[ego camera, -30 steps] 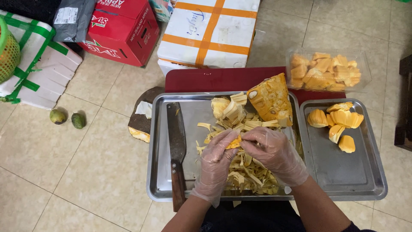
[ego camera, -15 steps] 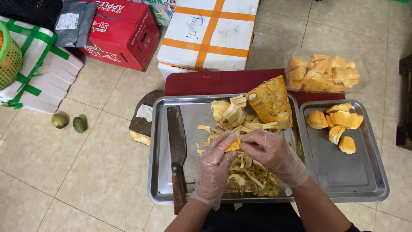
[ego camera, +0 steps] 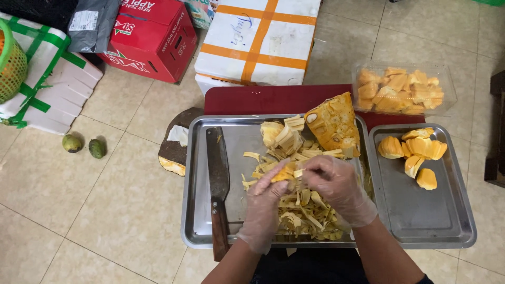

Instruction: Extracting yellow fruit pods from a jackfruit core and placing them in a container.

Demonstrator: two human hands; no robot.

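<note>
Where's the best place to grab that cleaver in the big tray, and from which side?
Probably the wooden handle of the cleaver, from the near edge of the large tray: it overhangs the rim towards the person, blade pointing away, clear of the gloved left hand.

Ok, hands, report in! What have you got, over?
Left hand and right hand, both gloved, pinch one orange fruit piece above the big tray. Pale strips piled beneath. Cleaver lies left, untouched.

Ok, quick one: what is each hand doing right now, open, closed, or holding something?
Left hand: gloved, fingers closed on a jackfruit piece over the big tray.
Right hand: gloved, fingers pinched on the same jackfruit piece.
</note>
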